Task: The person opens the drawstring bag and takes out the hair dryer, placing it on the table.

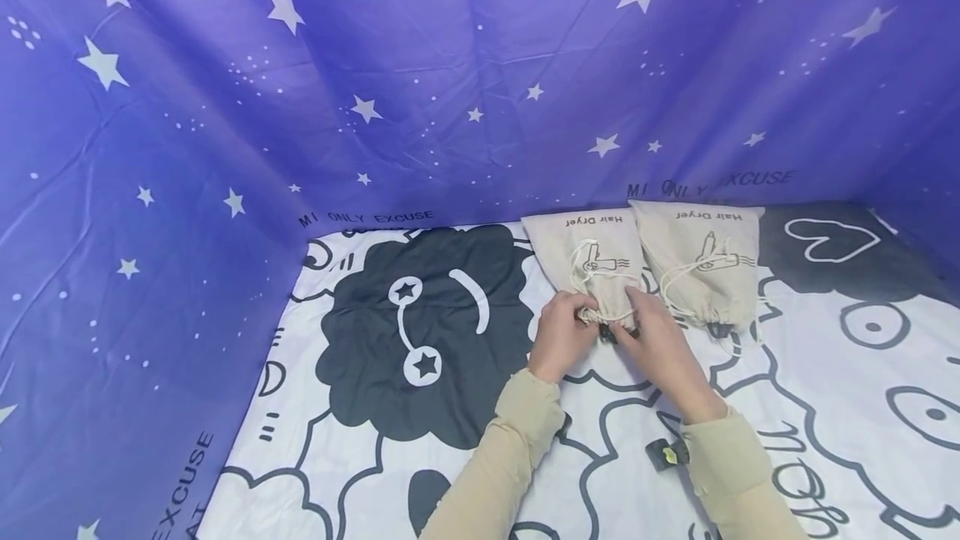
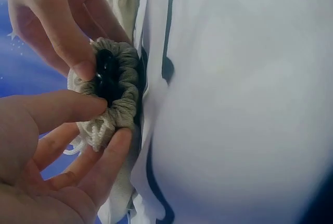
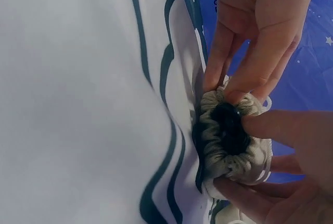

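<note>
A beige drawstring bag (image 1: pixel 585 236) printed "Hair Dryer" lies on the patterned cloth, its gathered mouth towards me. On the left side of that mouth, my left hand (image 1: pixel 564 332) pinches the ruffled fabric between thumb and fingers. My right hand (image 1: pixel 660 348) grips the opposite side the same way. Something black and glossy, perhaps a coiled cord (image 3: pixel 229 127), shows inside the small opening in the right wrist view. White drawstrings (image 2: pixel 94 130) bunch beside my left fingers in the left wrist view.
A second "Hair Dryer" bag (image 1: pixel 705 248) lies just right of the first, its mouth gathered too. The white cloth (image 1: pixel 450 482) bears black cartoon prints. A blue star-patterned curtain (image 1: pixel 450 65) rises behind and at the left. A small black object (image 1: pixel 666 454) is near my right sleeve.
</note>
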Demonstrator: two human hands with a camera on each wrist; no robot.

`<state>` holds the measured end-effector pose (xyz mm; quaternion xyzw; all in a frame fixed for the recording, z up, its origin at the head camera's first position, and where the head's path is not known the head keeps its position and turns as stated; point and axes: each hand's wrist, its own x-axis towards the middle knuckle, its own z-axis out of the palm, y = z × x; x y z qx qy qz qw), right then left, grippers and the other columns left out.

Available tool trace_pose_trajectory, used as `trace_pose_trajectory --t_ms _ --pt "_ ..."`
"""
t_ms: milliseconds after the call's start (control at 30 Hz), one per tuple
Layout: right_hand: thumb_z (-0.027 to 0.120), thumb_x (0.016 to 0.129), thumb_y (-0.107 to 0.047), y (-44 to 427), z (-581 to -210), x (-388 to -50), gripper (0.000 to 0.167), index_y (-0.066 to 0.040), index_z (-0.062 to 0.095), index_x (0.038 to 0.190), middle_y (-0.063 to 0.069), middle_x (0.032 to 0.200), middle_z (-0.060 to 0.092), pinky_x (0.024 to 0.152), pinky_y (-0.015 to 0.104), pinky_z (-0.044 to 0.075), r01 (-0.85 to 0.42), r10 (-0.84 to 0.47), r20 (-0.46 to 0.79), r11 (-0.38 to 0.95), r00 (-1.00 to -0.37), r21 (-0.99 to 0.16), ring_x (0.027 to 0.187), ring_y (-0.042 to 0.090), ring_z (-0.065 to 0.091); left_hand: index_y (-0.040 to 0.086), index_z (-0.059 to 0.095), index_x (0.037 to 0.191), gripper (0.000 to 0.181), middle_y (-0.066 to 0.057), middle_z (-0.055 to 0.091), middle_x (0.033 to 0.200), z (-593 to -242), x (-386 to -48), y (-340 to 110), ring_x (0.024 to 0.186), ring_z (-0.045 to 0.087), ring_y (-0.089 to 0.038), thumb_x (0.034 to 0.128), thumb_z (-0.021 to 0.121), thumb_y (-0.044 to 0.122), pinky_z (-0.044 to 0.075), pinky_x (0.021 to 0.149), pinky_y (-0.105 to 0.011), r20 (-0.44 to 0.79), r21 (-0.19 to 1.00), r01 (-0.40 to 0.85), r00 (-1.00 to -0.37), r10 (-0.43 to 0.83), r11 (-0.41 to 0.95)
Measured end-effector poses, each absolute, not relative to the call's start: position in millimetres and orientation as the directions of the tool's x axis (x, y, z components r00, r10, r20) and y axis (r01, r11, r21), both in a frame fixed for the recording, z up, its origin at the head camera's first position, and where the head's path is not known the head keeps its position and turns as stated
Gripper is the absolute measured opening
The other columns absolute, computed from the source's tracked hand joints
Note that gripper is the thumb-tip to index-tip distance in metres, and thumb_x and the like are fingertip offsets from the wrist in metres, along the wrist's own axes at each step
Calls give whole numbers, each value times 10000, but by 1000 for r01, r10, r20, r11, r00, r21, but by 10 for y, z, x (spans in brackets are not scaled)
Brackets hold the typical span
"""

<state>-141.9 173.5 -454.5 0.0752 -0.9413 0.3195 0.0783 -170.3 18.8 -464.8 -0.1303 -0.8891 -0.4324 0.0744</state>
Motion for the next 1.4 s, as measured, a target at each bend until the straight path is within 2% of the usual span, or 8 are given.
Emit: trace_pose_trajectory --t_ms 200,333,433,567,833,1067,1400 --pt "688 901 -84 1707 -4549 -1410 600 158 419 1379 358 1320 496 1001 600 403 -208 -77 235 771 -969 -602 1170 486 507 82 767 935 266 -43 698 896 -4640 -1722 138 770 660 -146 690 759 -22 454 680 -91 282 766 322 -946 158 557" --pt "696 903 -89 1689 -4541 -1407 592 150 430 1375 351 1312 505 989 592 417 -194 -64 230 774 -971 -603 1156 478 523 82 766 933 265 -37 706 893 -4634 -1729 115 754 674 -147 686 759 -14 450 666 -77 292 758 337 -941 170 558" --pt "703 901 -97 1675 -4538 -1409 597 145 433 1376 351 1339 494 1039 596 383 -188 -60 225 771 -973 -609 1231 495 483 79 765 928 262 -35 710 889 -4624 -1725 101 755 678 -157 685 756 -18 450 666 -80 299 755 342 -939 171 560" --pt "707 901 -106 1662 -4540 -1411 611 133 428 1390 341 1362 484 1054 588 377 -185 -59 217 762 -974 -620 1237 493 486 74 759 922 253 -30 705 877 -4610 -1709 83 747 673 -162 686 762 -17 449 662 -89 298 753 339 -940 166 564" --pt "719 900 -148 1650 -4564 -1394 620 122 442 1385 327 1318 515 969 572 449 -198 -58 241 766 -969 -612 1078 461 588 75 757 899 239 -24 702 841 -4587 -1691 72 726 648 -133 675 764 -7 453 665 -117 292 761 326 -944 153 561" --pt "735 888 -132 1620 -4562 -1393 622 120 449 1379 332 1318 513 1007 571 427 -195 -54 238 757 -970 -623 1162 479 547 74 757 885 233 -18 705 834 -4580 -1679 55 722 662 -143 674 743 -24 461 654 -126 282 773 297 -952 117 560" --pt "743 877 -120 1571 -4574 -1386 603 115 471 1361 326 1290 533 1010 571 426 -220 -52 279 759 -959 -613 1185 486 534 71 750 864 214 -25 712 834 -4557 -1661 25 707 649 -142 672 747 -23 470 658 -150 290 782 296 -952 99 549"
